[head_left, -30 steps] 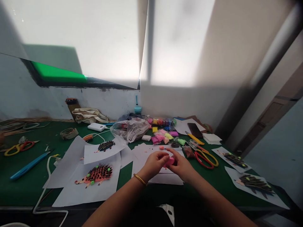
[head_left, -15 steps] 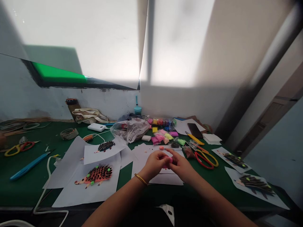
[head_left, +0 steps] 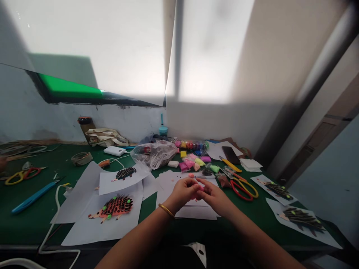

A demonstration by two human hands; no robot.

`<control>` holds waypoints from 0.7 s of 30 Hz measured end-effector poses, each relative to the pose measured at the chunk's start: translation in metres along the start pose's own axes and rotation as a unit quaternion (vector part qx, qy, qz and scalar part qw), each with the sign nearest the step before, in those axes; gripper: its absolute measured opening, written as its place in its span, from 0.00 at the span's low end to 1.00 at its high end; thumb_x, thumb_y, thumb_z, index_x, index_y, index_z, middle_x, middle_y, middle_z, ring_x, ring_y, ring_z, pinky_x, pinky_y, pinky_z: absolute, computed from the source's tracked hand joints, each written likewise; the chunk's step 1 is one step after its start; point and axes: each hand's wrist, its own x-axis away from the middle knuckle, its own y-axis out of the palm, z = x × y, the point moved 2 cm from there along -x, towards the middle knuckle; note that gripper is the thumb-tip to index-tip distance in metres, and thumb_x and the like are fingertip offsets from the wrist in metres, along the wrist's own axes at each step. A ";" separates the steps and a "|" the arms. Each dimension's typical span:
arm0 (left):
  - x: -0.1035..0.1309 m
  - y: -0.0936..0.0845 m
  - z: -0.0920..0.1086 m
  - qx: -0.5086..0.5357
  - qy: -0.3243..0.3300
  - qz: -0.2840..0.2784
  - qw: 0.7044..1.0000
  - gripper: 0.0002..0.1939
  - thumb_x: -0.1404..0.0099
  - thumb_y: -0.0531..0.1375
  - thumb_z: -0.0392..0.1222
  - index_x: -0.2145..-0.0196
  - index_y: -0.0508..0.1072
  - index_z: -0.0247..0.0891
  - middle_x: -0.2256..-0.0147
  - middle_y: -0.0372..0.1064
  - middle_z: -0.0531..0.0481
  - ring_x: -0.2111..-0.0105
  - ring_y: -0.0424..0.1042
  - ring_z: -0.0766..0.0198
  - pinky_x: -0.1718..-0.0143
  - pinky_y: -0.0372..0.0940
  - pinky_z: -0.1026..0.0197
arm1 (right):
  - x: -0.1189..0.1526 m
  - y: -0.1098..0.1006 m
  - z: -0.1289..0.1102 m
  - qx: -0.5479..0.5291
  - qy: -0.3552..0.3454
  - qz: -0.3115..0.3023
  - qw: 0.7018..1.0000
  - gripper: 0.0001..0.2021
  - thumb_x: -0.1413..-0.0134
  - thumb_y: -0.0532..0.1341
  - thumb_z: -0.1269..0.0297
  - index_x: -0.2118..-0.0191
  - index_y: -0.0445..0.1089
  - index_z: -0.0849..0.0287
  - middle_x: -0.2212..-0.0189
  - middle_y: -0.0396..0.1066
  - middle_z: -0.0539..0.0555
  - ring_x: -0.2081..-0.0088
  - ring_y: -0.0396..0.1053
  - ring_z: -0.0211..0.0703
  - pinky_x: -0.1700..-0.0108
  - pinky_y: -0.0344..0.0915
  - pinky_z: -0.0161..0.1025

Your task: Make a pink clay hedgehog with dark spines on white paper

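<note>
My left hand (head_left: 183,192) and my right hand (head_left: 214,194) meet over a stack of white paper (head_left: 168,201). Between their closed fingers shows a lump of pink modelling clay (head_left: 201,188), partly hidden by the fingers. Just beyond my fingertips, a small orange-pink piece of clay (head_left: 191,175) and a white pen (head_left: 206,176) lie on the paper. Left of my hands, a hedgehog picture (head_left: 117,207) with dark spines and green dots rests on a white sheet.
Several coloured clay packets (head_left: 190,160) lie behind my hands, near a plastic bag (head_left: 155,153). Red-and-yellow scissors (head_left: 244,188) and a yellow cutter (head_left: 232,165) are to the right. A blue craft knife (head_left: 35,198) lies left. More hedgehog pictures (head_left: 303,218) sit far right.
My fingers have shifted slightly around the pink clay, and my left wrist has moved a little to the left. Everything else on the table stays put.
</note>
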 end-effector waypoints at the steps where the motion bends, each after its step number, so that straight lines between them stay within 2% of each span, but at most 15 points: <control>1: 0.000 -0.001 0.001 0.002 -0.004 -0.004 1.000 0.12 0.43 0.63 0.47 0.69 0.72 0.33 0.77 0.68 0.52 0.79 0.68 0.68 0.82 0.57 0.69 | 0.000 -0.001 -0.001 0.000 -0.006 0.002 1.000 0.32 0.48 0.63 0.52 0.39 0.59 0.57 0.66 0.75 0.53 0.65 0.73 0.45 0.60 0.68 0.44; 4: 0.001 -0.005 0.004 0.020 -0.001 -0.029 0.999 0.18 0.42 0.63 0.52 0.64 0.73 0.33 0.71 0.70 0.48 0.77 0.69 0.68 0.81 0.58 0.69 | -0.001 -0.004 -0.007 0.010 -0.021 0.013 1.000 0.29 0.48 0.62 0.50 0.42 0.63 0.57 0.67 0.75 0.52 0.67 0.73 0.44 0.60 0.68 0.44; 7: 0.001 -0.010 0.003 0.025 0.000 -0.051 0.998 0.27 0.46 0.67 0.50 0.53 0.69 0.34 0.67 0.70 0.47 0.75 0.70 0.67 0.80 0.59 0.69 | 0.000 -0.007 -0.013 0.004 0.004 0.010 1.000 0.29 0.48 0.62 0.52 0.42 0.62 0.58 0.66 0.75 0.53 0.67 0.73 0.45 0.61 0.68 0.44; 9: 0.000 -0.012 0.003 0.007 -0.005 -0.046 0.999 0.33 0.48 0.69 0.49 0.48 0.65 0.36 0.68 0.69 0.49 0.76 0.69 0.68 0.79 0.60 0.68 | 0.000 -0.009 -0.015 -0.001 0.028 -0.014 1.000 0.26 0.50 0.64 0.53 0.46 0.66 0.58 0.64 0.76 0.55 0.64 0.74 0.47 0.60 0.67 0.44; 12: -0.002 -0.014 0.005 -0.029 -0.014 -0.042 0.999 0.34 0.48 0.69 0.49 0.47 0.64 0.36 0.68 0.68 0.49 0.76 0.68 0.68 0.79 0.61 0.67 | 0.000 -0.010 -0.015 -0.009 0.034 -0.046 0.998 0.22 0.55 0.68 0.55 0.54 0.70 0.59 0.61 0.75 0.55 0.60 0.73 0.49 0.59 0.66 0.43; 14: -0.002 -0.016 0.007 -0.034 -0.011 -0.040 0.999 0.35 0.48 0.69 0.50 0.46 0.65 0.37 0.64 0.68 0.46 0.74 0.69 0.66 0.78 0.61 0.66 | -0.002 -0.011 -0.014 -0.014 0.025 -0.024 0.999 0.18 0.54 0.68 0.55 0.58 0.71 0.59 0.65 0.75 0.54 0.63 0.72 0.47 0.60 0.65 0.42; 17: -0.003 -0.019 0.008 0.002 0.000 -0.032 0.999 0.32 0.45 0.67 0.52 0.47 0.66 0.36 0.56 0.67 0.41 0.67 0.70 0.63 0.71 0.64 0.64 | -0.005 -0.013 -0.013 -0.018 0.021 0.043 0.999 0.16 0.52 0.66 0.54 0.62 0.71 0.61 0.71 0.73 0.51 0.67 0.69 0.43 0.63 0.63 0.39; 19: -0.003 -0.020 0.006 0.022 -0.003 -0.038 0.999 0.32 0.45 0.67 0.51 0.47 0.67 0.35 0.56 0.68 0.41 0.64 0.70 0.62 0.67 0.65 0.62 | -0.005 -0.015 -0.015 -0.018 0.026 0.074 0.997 0.16 0.53 0.66 0.54 0.62 0.71 0.61 0.70 0.73 0.52 0.67 0.69 0.43 0.64 0.63 0.39; 21: -0.004 -0.019 0.003 0.016 0.000 -0.034 0.999 0.31 0.48 0.70 0.47 0.49 0.68 0.34 0.59 0.70 0.43 0.64 0.70 0.62 0.65 0.64 0.61 | -0.003 -0.016 -0.021 -0.004 0.038 0.074 0.997 0.16 0.53 0.66 0.54 0.61 0.70 0.60 0.68 0.73 0.52 0.65 0.69 0.44 0.63 0.63 0.39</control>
